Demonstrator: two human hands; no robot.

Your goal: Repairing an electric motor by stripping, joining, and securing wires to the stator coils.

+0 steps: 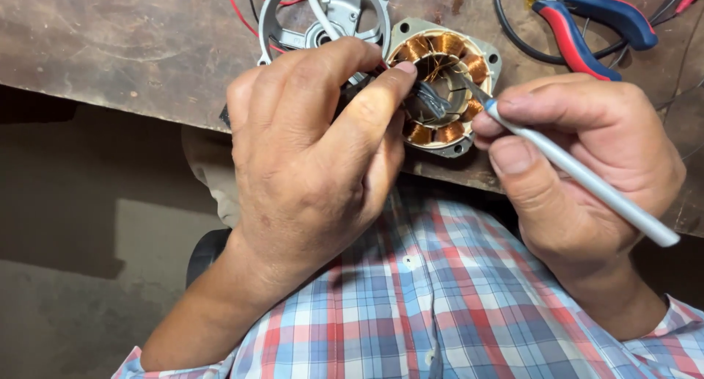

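A motor stator (pixel 443 85) with several copper coils in a grey metal frame lies on the worn workbench (pixel 132 49) near its front edge. My left hand (pixel 315 159) pinches a small dark part with wires at the stator's inner left side. My right hand (pixel 587 166) grips a slim silver pen-like tool (pixel 579 175) like a pencil, its tip resting inside the stator ring among the coils.
A grey round motor cover (pixel 330 16) with a white cable and red wires sits behind my left hand. Pliers with red-and-blue handles (pixel 587 23) and black cables lie at the back right. My plaid shirt (pixel 440 298) fills the foreground below the bench edge.
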